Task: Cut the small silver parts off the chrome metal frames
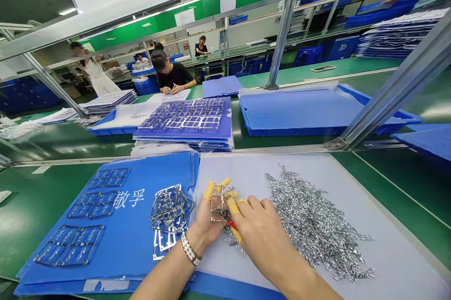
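Note:
My left hand (207, 215), with yellow finger cots, is closed round the edges of a small silvery metal frame (221, 188). Small shiny metal pieces lie in its palm behind the frame. Against the frame's lower right corner, my right hand (259, 225) is closed on a small red tool (231, 225), mostly hidden by the fingers; its kind cannot be made out. A pile of tangled metal frames (171, 208) lies left of my left hand. To the right of my right hand spreads a big heap of small silvery metal pieces (313, 220) on a whitish sheet (398, 243).
Several paired metal frames (70, 246) lie in a column on the blue board (136, 248). Beyond a metal rail stand a stack of blue sheets (183, 140) with frames on top and a blue tray (299, 112). A slanted metal post (398, 74) rises at right. Co-workers (172, 74) sit farther back.

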The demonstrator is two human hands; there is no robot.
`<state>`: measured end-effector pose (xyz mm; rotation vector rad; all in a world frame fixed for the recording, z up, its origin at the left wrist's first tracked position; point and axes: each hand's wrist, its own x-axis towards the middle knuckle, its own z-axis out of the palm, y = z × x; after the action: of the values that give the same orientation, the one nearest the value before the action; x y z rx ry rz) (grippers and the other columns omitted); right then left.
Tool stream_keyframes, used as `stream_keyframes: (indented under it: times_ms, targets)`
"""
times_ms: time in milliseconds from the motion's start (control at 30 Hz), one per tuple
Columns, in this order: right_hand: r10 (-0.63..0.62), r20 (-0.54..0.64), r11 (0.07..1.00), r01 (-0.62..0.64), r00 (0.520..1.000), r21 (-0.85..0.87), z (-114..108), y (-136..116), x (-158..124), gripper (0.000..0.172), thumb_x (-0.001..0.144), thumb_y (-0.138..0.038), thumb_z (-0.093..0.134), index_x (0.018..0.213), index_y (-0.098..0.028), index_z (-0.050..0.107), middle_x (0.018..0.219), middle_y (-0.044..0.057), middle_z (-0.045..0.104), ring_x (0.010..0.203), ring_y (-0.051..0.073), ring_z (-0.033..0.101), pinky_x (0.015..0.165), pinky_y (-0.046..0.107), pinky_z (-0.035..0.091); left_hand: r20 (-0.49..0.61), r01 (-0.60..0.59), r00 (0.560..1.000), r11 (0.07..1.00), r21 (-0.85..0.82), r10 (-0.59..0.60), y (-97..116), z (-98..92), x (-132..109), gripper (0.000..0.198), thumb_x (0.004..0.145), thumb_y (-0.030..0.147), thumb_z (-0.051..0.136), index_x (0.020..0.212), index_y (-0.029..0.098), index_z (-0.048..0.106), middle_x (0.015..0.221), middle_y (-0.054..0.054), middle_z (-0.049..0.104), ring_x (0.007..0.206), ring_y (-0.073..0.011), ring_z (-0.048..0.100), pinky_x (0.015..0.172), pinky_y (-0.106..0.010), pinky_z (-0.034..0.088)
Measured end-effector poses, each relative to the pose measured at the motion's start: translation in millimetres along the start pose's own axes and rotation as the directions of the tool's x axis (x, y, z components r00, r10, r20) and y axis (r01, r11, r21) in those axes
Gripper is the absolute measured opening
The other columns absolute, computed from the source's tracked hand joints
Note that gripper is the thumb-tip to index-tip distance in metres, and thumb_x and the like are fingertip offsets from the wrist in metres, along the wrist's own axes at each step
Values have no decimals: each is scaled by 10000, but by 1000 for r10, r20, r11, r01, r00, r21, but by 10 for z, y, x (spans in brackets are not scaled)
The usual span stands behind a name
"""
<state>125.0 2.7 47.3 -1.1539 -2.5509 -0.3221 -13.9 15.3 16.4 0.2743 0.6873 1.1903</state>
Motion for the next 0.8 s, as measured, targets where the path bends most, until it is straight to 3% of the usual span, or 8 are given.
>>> stream_keyframes:
  times_ms: [100,300,433,633,800]
  targets:
    - [-8,1,999,8,1000,-31,-48,4,-22,226,720,-101,667,927,-176,621,739,28,591,701,213,500,629,365,285,-10,27,1000,999,25,-27,8,11,-7,624,853,567,508,1314,146,526,883,-88,671,677,-145,588,614,-231,412]
    - [83,-42,996,-81,996,44,-104,112,8,307,746,-270,709,1022,-182,609,812,29,616,774,222,515,672,370,292,59,119,991,992,-36,-116,7,-5,7,598,864,577,475,1316,188,519,885,-77,679,640,-157,604,580,-252,437]
    - [119,14,993,-119,993,23,-66,164,111,361,764,-244,686,1105,-171,590,831,44,635,792,231,518,665,361,267,53,174,983,984,-22,-173,-28,-28,8,569,852,597,484,1200,162,599,784,-64,678,552,-145,590,522,-239,423]
    - [107,43,994,-108,993,28,-28,165,152,274,745,-158,650,1015,-183,610,814,41,631,789,228,517,655,357,248,20,164,986,986,16,-165,-43,-42,8,564,848,595,487,1161,143,613,762,-86,684,600,-191,631,566,-277,457]
    - [104,51,994,-106,993,35,-59,172,153,229,773,-177,639,1000,-187,611,810,42,632,787,234,512,655,367,244,-66,147,988,987,58,-143,-66,-92,28,557,826,617,512,1044,122,645,653,-60,653,520,-167,600,543,-270,450]
